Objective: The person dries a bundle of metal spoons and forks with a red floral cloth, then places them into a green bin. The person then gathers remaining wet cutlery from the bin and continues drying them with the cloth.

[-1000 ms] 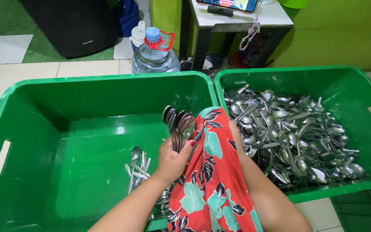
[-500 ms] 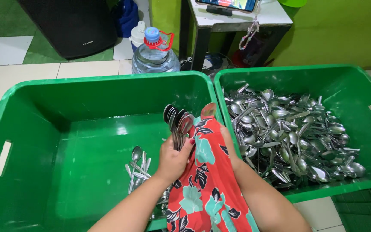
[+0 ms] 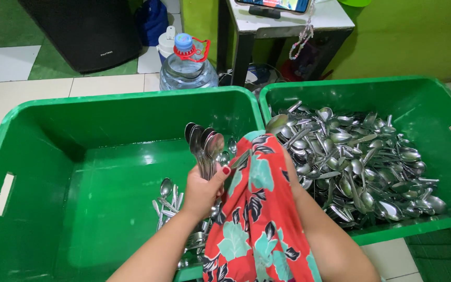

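**Hands: posture and grip**

Left hand [image 3: 202, 190] is raised, fingers curled closed in a firm grip, thumb with a red-painted nail uppermost. Left forearm runs up from the lower edge. Right hand is hidden under cloth; its forearm angles inward, grip not discernible.

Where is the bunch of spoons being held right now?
The bunch of spoons stands upright in the left hand, over the left green crate, beside the red flowered cloth.

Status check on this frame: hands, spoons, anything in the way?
Left hand gripping a bunch of spoons upright over the left green crate. Right hand hidden under the red floral cloth, holding a spoon. Right crate heaped with spoons. Nothing in the way.
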